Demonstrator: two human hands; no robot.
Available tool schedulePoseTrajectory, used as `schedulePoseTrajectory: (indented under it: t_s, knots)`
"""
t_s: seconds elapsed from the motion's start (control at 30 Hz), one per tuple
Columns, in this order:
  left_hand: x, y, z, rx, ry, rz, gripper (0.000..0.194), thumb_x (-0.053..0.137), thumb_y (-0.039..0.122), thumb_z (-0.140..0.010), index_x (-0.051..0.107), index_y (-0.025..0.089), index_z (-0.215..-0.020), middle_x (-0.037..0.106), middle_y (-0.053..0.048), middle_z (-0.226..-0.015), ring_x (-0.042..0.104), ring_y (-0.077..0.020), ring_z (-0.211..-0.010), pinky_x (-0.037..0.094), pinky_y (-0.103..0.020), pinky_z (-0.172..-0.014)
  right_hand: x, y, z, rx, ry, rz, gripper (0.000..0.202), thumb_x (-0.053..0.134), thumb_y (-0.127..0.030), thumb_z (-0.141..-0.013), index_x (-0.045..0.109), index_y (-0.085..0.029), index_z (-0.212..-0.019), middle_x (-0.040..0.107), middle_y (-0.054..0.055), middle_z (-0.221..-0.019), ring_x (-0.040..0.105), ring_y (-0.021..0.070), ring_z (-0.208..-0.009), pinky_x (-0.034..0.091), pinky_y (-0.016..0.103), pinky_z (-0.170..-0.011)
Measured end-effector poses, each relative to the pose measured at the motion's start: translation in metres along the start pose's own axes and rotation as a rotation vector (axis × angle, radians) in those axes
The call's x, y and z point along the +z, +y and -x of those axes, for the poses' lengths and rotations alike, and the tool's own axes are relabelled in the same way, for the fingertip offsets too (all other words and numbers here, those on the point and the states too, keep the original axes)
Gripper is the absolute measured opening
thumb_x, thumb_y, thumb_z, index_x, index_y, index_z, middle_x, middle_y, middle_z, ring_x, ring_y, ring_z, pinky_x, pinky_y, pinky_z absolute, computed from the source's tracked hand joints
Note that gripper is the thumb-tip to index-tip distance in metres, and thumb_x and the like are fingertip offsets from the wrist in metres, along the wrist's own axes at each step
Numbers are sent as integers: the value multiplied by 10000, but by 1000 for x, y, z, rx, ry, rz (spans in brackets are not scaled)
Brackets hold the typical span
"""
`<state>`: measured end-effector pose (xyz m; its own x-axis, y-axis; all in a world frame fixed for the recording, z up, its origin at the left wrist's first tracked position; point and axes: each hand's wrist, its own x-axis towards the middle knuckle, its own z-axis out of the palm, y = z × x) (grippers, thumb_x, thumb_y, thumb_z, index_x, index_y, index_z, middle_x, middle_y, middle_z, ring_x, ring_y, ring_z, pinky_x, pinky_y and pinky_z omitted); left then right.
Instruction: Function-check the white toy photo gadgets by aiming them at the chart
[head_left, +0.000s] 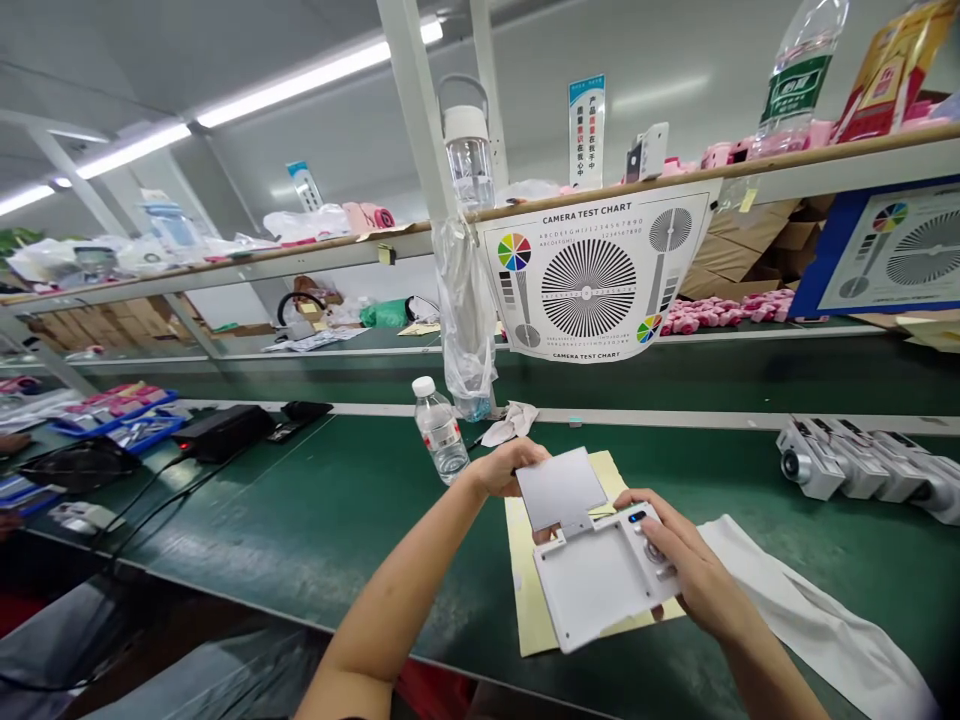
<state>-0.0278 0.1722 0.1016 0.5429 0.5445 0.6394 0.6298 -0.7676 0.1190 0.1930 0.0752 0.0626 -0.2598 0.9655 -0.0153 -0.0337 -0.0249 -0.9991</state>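
Observation:
A white camera (592,580) is held tilted above a pale yellow sheet (529,610). Its flat flip-out panel (561,488) stands open, hinged at the body's far edge. My left hand (514,466) grips that panel by its far left side; some of its fingers are hidden behind it. Wrapped round the body's right end is my right hand (682,560), its thumb near the round dial and a small blue-lit window (637,517). A white cloth (810,620) lies on the green bench beside my right forearm.
A water bottle (441,435) and crumpled tissue (511,423) stand beyond my left hand. Several silver-white cameras (847,460) line the right. A camera test chart (589,275) hangs from the shelf. Leftward are a black box (225,433), cables and blue trays (150,432).

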Motion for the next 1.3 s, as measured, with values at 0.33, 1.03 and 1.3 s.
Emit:
schedulePoseTrajectory:
  t_s: [0.33,1.03,1.3]
  knots:
    - [15,56,91,-101,9,515,1074,654,784,-637,306,152,-1432,618,-237,-1242,665,-356,-1096,587,-466,-885,-10,57,21,-552,413,230,233,407,-345,-991,600,-268,-1096,696,21,-813,573,156,-527,440,233,-448]
    - [7,71,105,117,385,121,344,610,348,-872,581,94,-1102,715,-133,-913,650,-244,-973,536,-408,-942,1,58,27,-758,427,352,255,459,-302,-959,658,-260,-1113,732,23,-981,690,183,-860,546,216,-743]
    - [2,66,103,-29,285,374,626,724,513,-721,527,154,-1194,744,-117,-911,715,-263,-803,558,-447,-859,19,30,39,-287,378,213,366,389,-418,-966,617,-256,-1202,727,67,-921,682,233,-658,526,297,-525]
